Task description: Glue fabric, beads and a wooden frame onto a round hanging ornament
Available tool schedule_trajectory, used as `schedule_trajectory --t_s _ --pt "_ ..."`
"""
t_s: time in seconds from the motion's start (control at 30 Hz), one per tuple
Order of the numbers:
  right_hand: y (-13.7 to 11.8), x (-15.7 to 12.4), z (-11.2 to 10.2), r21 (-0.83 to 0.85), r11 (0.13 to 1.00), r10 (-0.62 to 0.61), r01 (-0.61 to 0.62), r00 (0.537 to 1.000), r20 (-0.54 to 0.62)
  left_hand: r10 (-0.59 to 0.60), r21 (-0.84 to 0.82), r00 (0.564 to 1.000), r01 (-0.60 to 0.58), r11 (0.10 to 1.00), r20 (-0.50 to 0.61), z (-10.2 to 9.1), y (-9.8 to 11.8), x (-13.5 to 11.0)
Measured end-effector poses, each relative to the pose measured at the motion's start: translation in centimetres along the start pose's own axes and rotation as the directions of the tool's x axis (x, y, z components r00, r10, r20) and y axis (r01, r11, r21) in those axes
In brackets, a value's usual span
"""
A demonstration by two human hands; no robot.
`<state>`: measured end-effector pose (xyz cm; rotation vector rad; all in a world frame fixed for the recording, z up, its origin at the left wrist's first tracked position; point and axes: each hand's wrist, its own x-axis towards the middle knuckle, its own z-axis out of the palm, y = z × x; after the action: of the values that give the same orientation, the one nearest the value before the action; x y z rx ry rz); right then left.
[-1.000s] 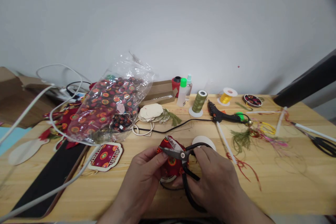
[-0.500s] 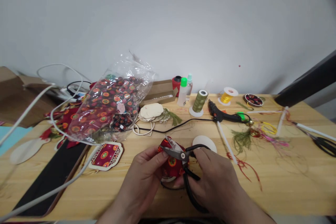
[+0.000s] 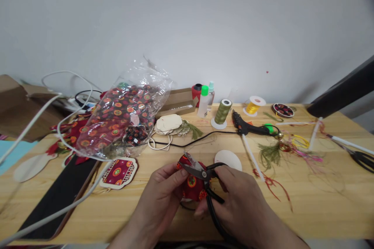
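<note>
My left hand (image 3: 159, 198) pinches a small piece of red patterned fabric (image 3: 193, 186) near the front edge of the wooden table (image 3: 306, 202). Black-handled scissors (image 3: 204, 179) are gripped in my right hand (image 3: 241, 202), their blades nearly closed on the upper edge of the fabric. A white round disc (image 3: 228, 159) lies just behind the two hands.
A clear bag of red patterned fabric (image 3: 122, 118) lies at the left with white cables (image 3: 58, 132). A fabric-covered wooden shape (image 3: 118, 172), a green thread spool (image 3: 222, 113), a black glue gun (image 3: 248, 127), a yellow spool (image 3: 253, 106), bottles (image 3: 203, 101) and another pair of scissors (image 3: 360, 157) lie around.
The scissor blades have closed further on the fabric's edge. Both hands and the fabric have shifted slightly toward me.
</note>
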<state>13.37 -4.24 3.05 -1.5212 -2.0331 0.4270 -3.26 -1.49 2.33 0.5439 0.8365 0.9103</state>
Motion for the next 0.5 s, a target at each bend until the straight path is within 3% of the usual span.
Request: schedule_trajectory --t_s 0.33,0.5 --pt "-0.1 -0.04 -0.3 0.098 0.995 0.018 -0.023 0.999 0.051 -0.011 -0.011 1.0 0.011 1.0 -0.013 -0.2 0.02 -0.13" --pt "-0.05 -0.06 -0.56 0.235 0.958 0.127 -0.166 0.977 0.173 -0.01 -0.011 1.0 0.01 1.0 -0.011 -0.14 0.01 -0.09"
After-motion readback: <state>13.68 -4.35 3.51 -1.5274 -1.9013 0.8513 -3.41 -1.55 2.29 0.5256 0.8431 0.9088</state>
